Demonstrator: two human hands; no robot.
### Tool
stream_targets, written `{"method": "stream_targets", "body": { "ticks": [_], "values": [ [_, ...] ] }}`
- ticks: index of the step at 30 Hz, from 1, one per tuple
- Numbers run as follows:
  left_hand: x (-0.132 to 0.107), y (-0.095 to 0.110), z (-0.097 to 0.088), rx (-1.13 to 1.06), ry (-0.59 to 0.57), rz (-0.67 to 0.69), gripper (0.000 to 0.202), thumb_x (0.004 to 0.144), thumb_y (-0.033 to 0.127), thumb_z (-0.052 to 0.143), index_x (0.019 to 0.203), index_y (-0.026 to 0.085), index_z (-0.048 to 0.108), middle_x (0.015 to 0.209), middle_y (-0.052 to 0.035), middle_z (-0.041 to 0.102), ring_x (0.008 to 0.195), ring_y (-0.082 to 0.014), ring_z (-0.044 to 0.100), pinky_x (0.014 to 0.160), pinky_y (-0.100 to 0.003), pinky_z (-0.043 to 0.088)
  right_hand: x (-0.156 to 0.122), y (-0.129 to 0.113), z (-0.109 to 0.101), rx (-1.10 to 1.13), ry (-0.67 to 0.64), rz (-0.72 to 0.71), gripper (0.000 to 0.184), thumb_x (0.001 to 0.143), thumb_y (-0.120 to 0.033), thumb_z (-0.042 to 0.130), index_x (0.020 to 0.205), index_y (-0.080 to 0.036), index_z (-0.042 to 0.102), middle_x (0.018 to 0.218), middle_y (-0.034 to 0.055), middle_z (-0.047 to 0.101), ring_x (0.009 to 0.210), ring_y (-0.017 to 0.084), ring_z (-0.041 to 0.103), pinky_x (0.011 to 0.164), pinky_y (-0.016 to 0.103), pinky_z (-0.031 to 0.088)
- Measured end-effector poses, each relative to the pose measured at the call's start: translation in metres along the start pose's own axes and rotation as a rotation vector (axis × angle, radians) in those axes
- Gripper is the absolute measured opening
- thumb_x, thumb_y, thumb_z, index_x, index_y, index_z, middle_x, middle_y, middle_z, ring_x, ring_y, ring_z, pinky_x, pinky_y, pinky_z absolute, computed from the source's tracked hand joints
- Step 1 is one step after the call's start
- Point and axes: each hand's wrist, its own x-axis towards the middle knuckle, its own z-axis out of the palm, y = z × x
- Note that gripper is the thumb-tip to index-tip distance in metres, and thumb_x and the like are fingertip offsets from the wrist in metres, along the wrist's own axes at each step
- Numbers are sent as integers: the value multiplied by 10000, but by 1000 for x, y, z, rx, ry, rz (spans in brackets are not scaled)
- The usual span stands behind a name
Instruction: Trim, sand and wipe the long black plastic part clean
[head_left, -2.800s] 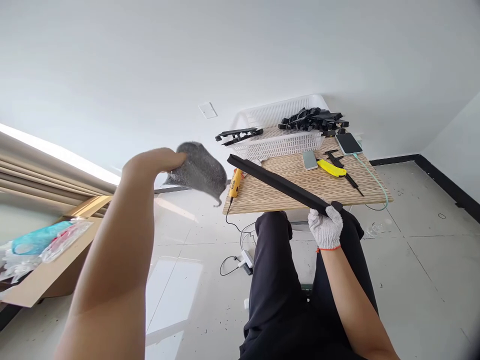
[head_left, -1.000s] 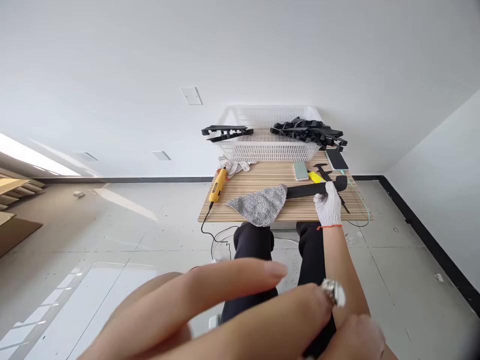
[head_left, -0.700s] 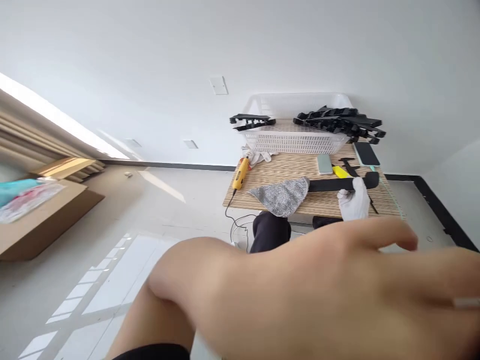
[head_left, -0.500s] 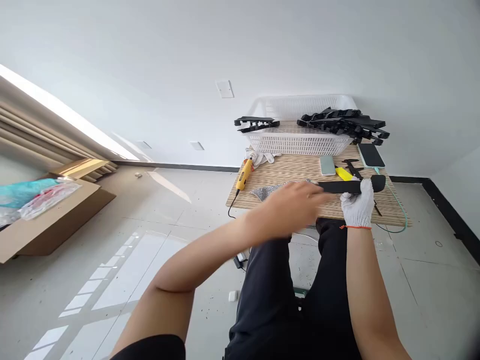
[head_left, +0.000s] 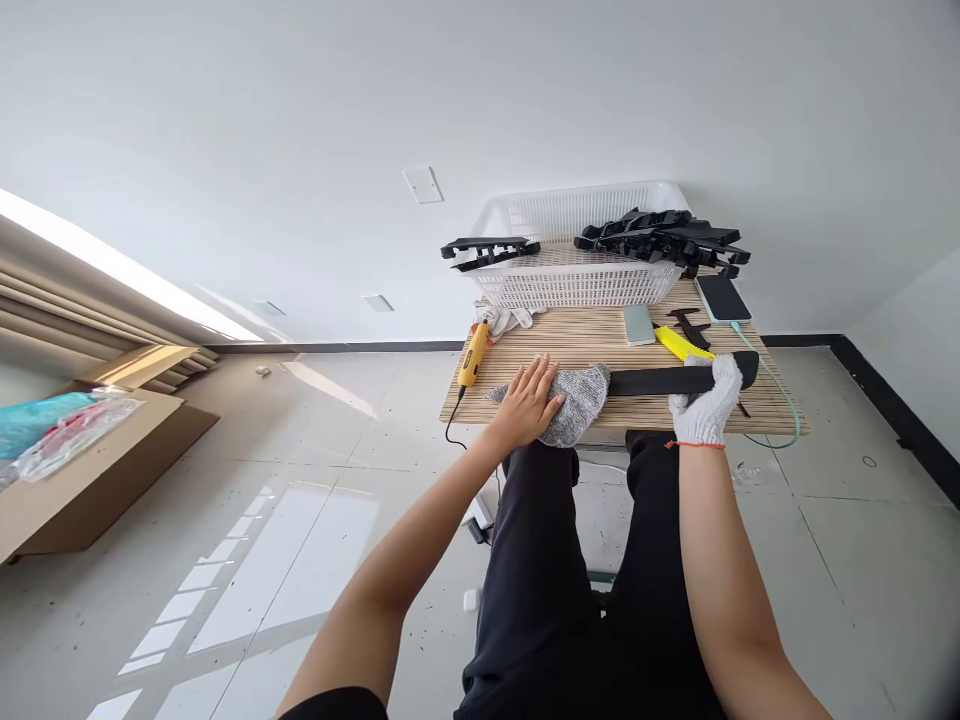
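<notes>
My bare left hand (head_left: 531,400) lies flat with spread fingers on a grey knitted glove (head_left: 576,404) at the near edge of a small wooden table (head_left: 570,350). My right hand (head_left: 705,402), in a white knitted glove, grips the right end of a long flat black plastic bar (head_left: 652,381) that lies across the table. The bar's left end touches the grey glove.
A white plastic basket (head_left: 577,268) with black parts (head_left: 660,238) stands at the table's far side. A yellow rotary tool (head_left: 473,355), a white glove (head_left: 504,318), a yellow knife (head_left: 681,343) and two phones (head_left: 720,297) lie about. A cardboard box (head_left: 90,470) sits left on the floor.
My left hand dropped the grey glove onto the table, swept close past the camera, then came back down flat on the glove. The right hand laid the black bar down.
</notes>
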Motion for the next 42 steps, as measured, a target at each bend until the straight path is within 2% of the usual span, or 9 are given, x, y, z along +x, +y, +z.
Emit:
{"method": "stream_targets", "body": {
  "ticks": [3,6,14,17,23,30,35,39,42],
  "values": [
    [2,4,-2,1,2,31,660,1089,523,267,1588,101,362,1653,-198,441,1559,-319,377,1274,-511,291,-4,-2,3,49,57,25,355,820,-585,589,840,-231,605,790,21,633,411,69,427,303,210,246],
    [1,6,-3,8,14,13,591,1079,541,322,1411,95,525,1350,-195,656,1265,-330,582,1092,-476,437,-10,-4,4,59,29,-10,374,799,-607,600,811,-234,579,770,12,608,385,67,410,305,220,212],
    [-11,1,11,35,122,-46,464,962,658,563,988,198,625,970,-131,726,984,-295,659,927,-405,488,-24,-2,-4,36,-182,-124,487,766,-720,609,712,-243,530,578,-40,475,299,59,283,285,253,178],
    [-35,-10,13,32,183,-113,506,887,735,606,861,230,609,833,-101,721,891,-278,686,830,-363,507,-30,3,-8,-35,-323,-62,507,730,-734,657,751,-230,610,531,-41,502,276,87,342,265,243,191],
    [-109,-36,-7,134,337,-203,517,847,729,672,722,238,570,643,-36,663,670,-219,670,648,-316,470,-35,4,-1,-377,-446,175,502,653,-579,865,921,-183,711,606,-15,621,413,125,554,356,227,435],
    [-168,-22,-29,212,380,-139,434,926,551,702,668,225,581,519,30,563,503,-135,547,540,-268,388,-34,7,12,-453,-576,121,426,788,-449,782,1137,-234,668,801,-9,708,507,117,591,358,195,444],
    [-167,-6,-19,115,398,-192,512,1041,407,531,571,217,460,489,19,481,469,-127,466,520,-280,325,-31,16,12,-576,-407,25,501,820,-525,746,1226,-241,669,821,14,706,649,173,681,370,202,493],
    [-146,11,-9,65,210,-318,434,1071,391,439,683,227,544,543,2,567,479,-157,517,501,-296,298,-24,19,12,-544,-264,40,508,784,-501,796,1197,-226,685,827,35,704,589,174,663,322,215,467],
    [-134,28,1,58,157,-425,382,1085,314,345,813,216,595,710,-64,671,627,-215,630,568,-321,429,-22,19,13,-523,-257,50,481,729,-394,858,1148,-224,696,793,25,698,551,153,634,311,199,453]
  ]
}}
